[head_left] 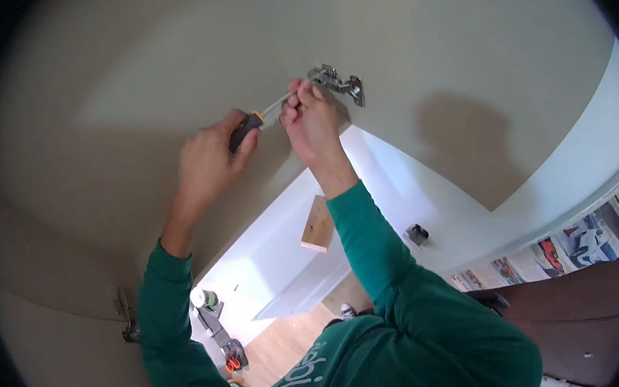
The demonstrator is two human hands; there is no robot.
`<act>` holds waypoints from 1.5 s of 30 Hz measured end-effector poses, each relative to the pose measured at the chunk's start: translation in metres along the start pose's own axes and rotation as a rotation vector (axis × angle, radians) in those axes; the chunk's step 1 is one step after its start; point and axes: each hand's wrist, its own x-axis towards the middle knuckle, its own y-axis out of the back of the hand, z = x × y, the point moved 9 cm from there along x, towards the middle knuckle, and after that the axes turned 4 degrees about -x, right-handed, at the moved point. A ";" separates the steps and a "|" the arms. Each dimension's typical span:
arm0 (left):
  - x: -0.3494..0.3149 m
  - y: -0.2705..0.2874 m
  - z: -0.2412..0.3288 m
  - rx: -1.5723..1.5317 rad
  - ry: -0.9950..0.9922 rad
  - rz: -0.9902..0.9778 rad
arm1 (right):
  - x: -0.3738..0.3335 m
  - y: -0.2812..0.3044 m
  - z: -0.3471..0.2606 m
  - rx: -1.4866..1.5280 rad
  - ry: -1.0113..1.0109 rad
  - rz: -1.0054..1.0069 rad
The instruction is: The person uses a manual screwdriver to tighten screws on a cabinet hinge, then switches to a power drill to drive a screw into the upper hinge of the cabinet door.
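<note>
My left hand is wrapped around the dark handle of a screwdriver with a yellow collar. Its thin metal shaft slants up and right toward a metal cabinet hinge fixed to the beige panels. My right hand is closed around the front of that shaft, fingertips just below the hinge. The screwdriver's tip is partly hidden by these fingers, so I cannot tell exactly where it meets the hinge. Green sleeves cover both forearms.
A second hinge sits on the panel at lower left. Below are a wooden block, a small dark-and-grey object on a white surface, and orange-handled scissors. Printed picture sheets lie at right, beside a brown surface.
</note>
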 end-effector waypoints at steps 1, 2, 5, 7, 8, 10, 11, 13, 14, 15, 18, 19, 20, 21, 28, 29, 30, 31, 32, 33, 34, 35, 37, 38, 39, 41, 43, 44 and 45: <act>-0.002 0.004 0.012 0.199 -0.079 0.111 | 0.000 0.004 0.000 0.012 0.011 0.026; -0.005 0.012 0.023 0.398 -0.156 0.238 | 0.005 0.003 -0.001 0.017 0.022 0.038; -0.010 0.000 0.020 0.336 -0.236 0.234 | 0.004 0.008 -0.005 -0.022 0.029 0.074; 0.001 -0.007 -0.009 -0.257 0.043 -0.094 | 0.005 0.011 -0.006 -0.053 0.019 0.070; -0.002 -0.013 -0.014 -0.544 0.180 -0.264 | 0.005 0.008 -0.008 -0.051 0.014 0.057; -0.016 -0.025 -0.024 -0.858 0.415 -0.502 | 0.001 0.005 -0.007 -0.051 -0.009 0.060; -0.020 -0.035 -0.023 -1.013 0.528 -0.623 | 0.000 0.009 -0.006 -0.055 -0.021 0.076; -0.010 -0.042 -0.024 -0.797 0.439 -0.504 | 0.003 0.012 -0.009 -0.067 -0.017 0.074; -0.011 -0.047 -0.025 -0.686 0.403 -0.447 | 0.003 0.011 -0.010 -0.068 -0.007 0.059; -0.007 -0.023 -0.020 -0.164 0.109 -0.135 | -0.003 0.010 -0.005 -0.069 -0.010 0.053; -0.006 0.000 0.002 0.358 -0.175 0.269 | -0.005 -0.002 -0.007 -0.269 0.073 0.157; -0.009 -0.006 0.003 0.401 -0.130 0.281 | -0.010 -0.003 -0.002 -0.320 0.055 0.189; -0.011 -0.015 0.015 0.438 -0.106 0.298 | -0.016 -0.002 -0.004 -0.372 0.057 0.227; -0.018 -0.015 0.019 0.491 -0.067 0.310 | -0.020 -0.003 0.000 -0.411 0.042 0.259; -0.009 -0.034 -0.034 -0.896 0.363 -0.299 | -0.013 0.000 0.004 -0.380 0.041 0.217; -0.004 -0.031 -0.035 -0.768 0.313 -0.253 | -0.013 0.001 0.007 -0.382 0.027 0.223; -0.001 -0.028 -0.035 -0.640 0.263 -0.207 | -0.011 0.004 0.007 -0.384 0.012 0.228; 0.002 -0.023 -0.033 -0.511 0.213 -0.160 | -0.007 0.001 0.007 -0.329 0.003 0.167; 0.000 -0.022 -0.032 -0.390 0.170 -0.123 | -0.009 0.000 0.008 -0.278 -0.013 0.117; -0.001 -0.020 -0.030 -0.268 0.127 -0.085 | -0.011 -0.002 0.010 -0.225 -0.030 0.066; -0.001 -0.010 -0.020 -0.049 0.026 0.052 | -0.011 0.001 0.009 -0.189 -0.027 0.088; -0.006 -0.002 -0.001 0.164 -0.074 0.195 | -0.011 -0.003 0.005 -0.164 -0.026 0.105; -0.018 0.001 0.020 0.395 -0.172 0.318 | -0.012 -0.003 0.005 -0.126 -0.011 0.116; -0.018 0.001 0.025 0.414 -0.179 0.309 | -0.010 -0.003 0.003 -0.113 0.014 0.104; -0.018 0.001 0.028 0.433 -0.186 0.299 | -0.008 -0.003 0.000 -0.100 0.038 0.092; -0.011 0.000 -0.003 -0.193 0.001 0.056 | -0.007 -0.004 0.000 -0.120 0.005 0.092; -0.009 -0.012 -0.019 -0.710 0.225 -0.189 | -0.008 -0.003 0.000 -0.141 -0.008 0.085; -0.010 -0.019 -0.019 -0.905 0.353 -0.313 | -0.006 -0.003 0.000 -0.147 0.000 0.076; -0.013 -0.029 -0.017 -1.098 0.482 -0.441 | -0.005 -0.002 -0.002 -0.153 0.009 0.066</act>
